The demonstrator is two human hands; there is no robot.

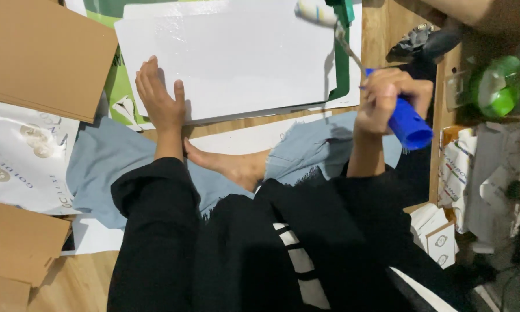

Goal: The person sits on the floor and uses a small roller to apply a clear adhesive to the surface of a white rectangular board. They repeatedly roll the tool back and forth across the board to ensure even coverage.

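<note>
On the floor, seen from above the sitter's lap, brown cardboard sheets (40, 52) lie at the far left, with a printed white bag (23, 156) below them. Next comes the left hand (159, 98), laid flat with fingers spread and straight, palm down on the near left corner of the glossy white sheet (231, 58); it grips nothing, only presses the sheet in place. That sheet rests on a green backing (114, 86) and stretches away from the person toward the top of the view. A bare foot (231, 164) pokes out from pale blue cloth (115, 156) just beneath its near edge. Further right, the right hand (387, 98) is curled tightly round the blue handle (407, 124) of a paint roller (318, 13), wrist cocked, forearm rising from the black sleeve. The tool's long axis runs from that fist up and leftward: a thin metal shaft leads to the pale roller head, blurred, at the sheet's far right corner. So the roller lies ahead of the gripping fingers, well apart from the flat hand, and the right hand alone is near it. At the far right stands a green tape roll (500, 86) among crumpled paper.
</note>
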